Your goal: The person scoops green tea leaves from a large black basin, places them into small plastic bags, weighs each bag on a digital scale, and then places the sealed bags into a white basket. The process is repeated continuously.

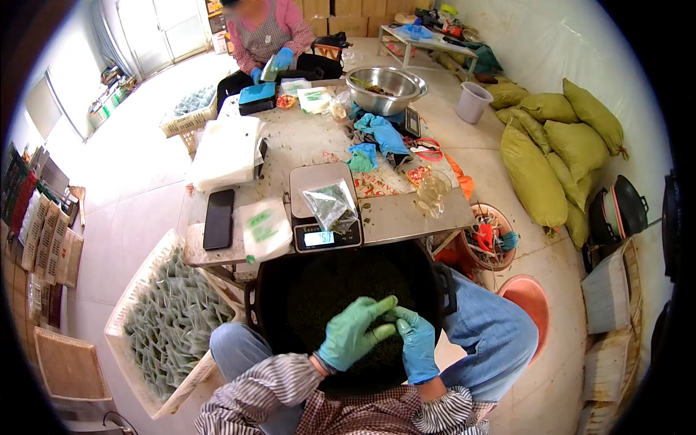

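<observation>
Over a wide black tub (272,290) of dark green leafy material (326,290), my two gloved hands meet. My left hand (355,335), in a green glove, has its thumb and fingers apart. Its fingertips touch or nearly touch my right hand (417,346), in a blue glove, whose fingers are bent together; what they pinch, if anything, is hidden. Beyond the tub, a digital scale (308,181) with a lit display carries a clear plastic bag (330,204) partly filled with green material. Flat printed bags (262,228) and a black phone (219,220) lie left of the scale.
A white crate (119,326) of filled bags stands at my left. The table (290,138) also bears a glass mug (433,192), cloths and a steel bowl (380,90). A person (270,36) in blue gloves sits opposite. Buckets (527,301) and green sacks (533,174) are at right.
</observation>
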